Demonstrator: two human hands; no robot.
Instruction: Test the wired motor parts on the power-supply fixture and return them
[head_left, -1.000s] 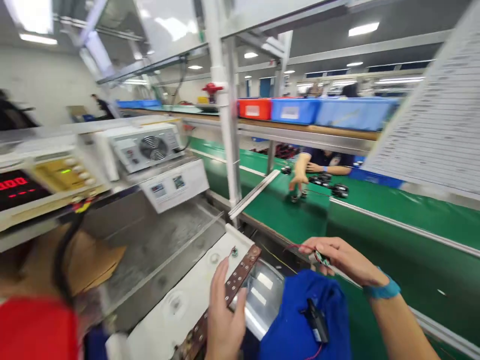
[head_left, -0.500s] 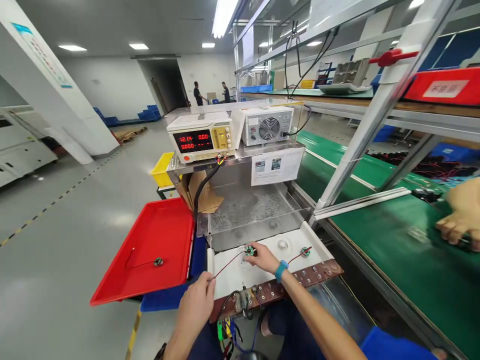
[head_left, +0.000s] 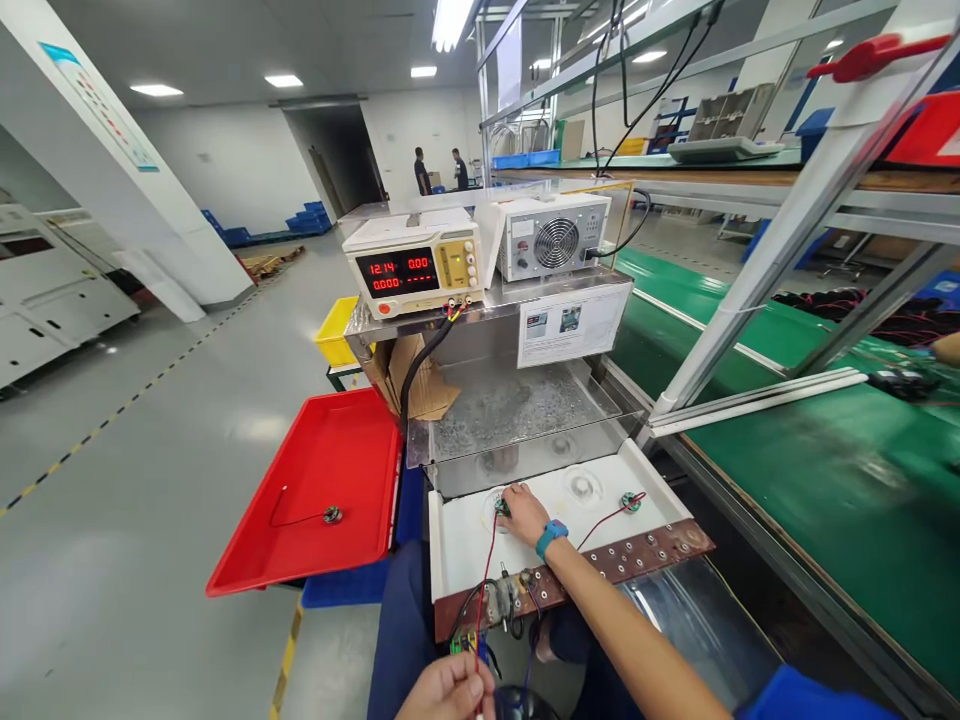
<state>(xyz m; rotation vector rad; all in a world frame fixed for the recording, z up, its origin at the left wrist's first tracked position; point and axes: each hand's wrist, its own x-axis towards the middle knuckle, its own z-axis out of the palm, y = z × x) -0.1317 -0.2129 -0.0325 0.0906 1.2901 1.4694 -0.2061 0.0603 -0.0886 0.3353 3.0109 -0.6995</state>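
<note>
My right hand (head_left: pixel 524 514), with a blue band at the wrist, is closed on a small round green circuit board (head_left: pixel 502 507) at the left part of the white tray (head_left: pixel 465 560). From that board a red wire (head_left: pixel 491 555) runs down towards me. Low in the view, my left hand (head_left: pixel 454 688) pinches the wire's near end between thumb and fingers. A second circuit board (head_left: pixel 631 502) with a red wire lies at the tray's right side. The brown terminal strip (head_left: pixel 622 552), dotted with metal studs, runs along the tray's front edge.
A red tray (head_left: pixel 330 450) on the left holds another wired board (head_left: pixel 332 514). Behind the white tray stands a power supply (head_left: pixel 412 265) with lit red digits, beside a grey fan-backed unit (head_left: pixel 555 238). A green conveyor (head_left: pixel 810 450) and slanted metal post (head_left: pixel 739 290) flank the right.
My left hand has drawn the wire's end down and towards me, below the terminal strip. My right hand has lowered the board onto or close to the tray. The view has shifted slightly.
</note>
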